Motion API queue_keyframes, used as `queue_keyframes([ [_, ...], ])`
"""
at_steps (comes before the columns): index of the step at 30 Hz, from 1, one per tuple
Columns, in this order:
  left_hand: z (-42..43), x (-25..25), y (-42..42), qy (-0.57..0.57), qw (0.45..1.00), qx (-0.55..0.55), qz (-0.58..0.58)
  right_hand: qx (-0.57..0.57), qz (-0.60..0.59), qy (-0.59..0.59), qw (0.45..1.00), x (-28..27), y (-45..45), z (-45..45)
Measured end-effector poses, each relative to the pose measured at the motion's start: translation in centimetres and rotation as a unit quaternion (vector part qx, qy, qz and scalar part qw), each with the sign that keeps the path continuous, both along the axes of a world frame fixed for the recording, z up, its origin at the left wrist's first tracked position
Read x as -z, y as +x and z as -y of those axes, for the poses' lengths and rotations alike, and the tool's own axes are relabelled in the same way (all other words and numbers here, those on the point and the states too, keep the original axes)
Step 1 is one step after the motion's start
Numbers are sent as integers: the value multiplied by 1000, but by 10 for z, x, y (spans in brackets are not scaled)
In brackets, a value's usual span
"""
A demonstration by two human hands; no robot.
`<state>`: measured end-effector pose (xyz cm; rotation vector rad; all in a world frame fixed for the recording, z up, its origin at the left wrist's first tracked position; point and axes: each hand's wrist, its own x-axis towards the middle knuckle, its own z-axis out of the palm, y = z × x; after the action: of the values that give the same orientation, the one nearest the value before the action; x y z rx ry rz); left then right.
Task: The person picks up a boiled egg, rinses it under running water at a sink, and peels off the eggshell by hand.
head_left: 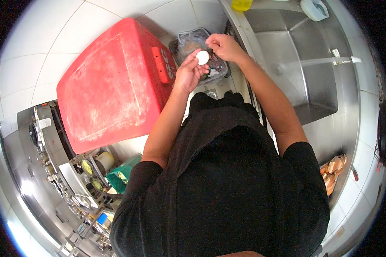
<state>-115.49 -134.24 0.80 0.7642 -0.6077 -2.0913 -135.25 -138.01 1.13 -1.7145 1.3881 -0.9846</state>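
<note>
A smooth white egg [203, 57] sits in my left hand [190, 73], held between the thumb and fingers. Close by on the right, my right hand [225, 47] is bent at the wrist with its fingers pinched together. Whatever they hold, if anything, is too small to make out. Both hands are above a bin [221, 78] lined with a clear plastic bag [186, 41]. Dark and white scraps show inside, partly covered by my hands.
A large red plastic box [111, 90] stands left of the bin. To the right is a steel sink [317, 68], with water running from its tap [349, 60]. Bread-like pieces [333, 171] lie at the lower right. A green crate [123, 173] and crowded shelves stand lower left.
</note>
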Motion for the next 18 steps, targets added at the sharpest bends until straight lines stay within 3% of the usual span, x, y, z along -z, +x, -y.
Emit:
queue_keyframes([
  [5, -2, -3, 0, 0, 1000, -4, -13, -47, 84, 42, 994, -14, 8, -13],
  [8, -4, 1, 0, -2, 1000, 5, -18, -81, -28, -42, 995, -19, 9, -15],
  [14, -9, 0, -3, -1, 999, 16, -33, 23, -29, -42, 998, 5, 2, -14],
  [18, -10, 1, -7, 15, 998, 14, -56, 42, 42, 44, 997, -4, -1, -27],
])
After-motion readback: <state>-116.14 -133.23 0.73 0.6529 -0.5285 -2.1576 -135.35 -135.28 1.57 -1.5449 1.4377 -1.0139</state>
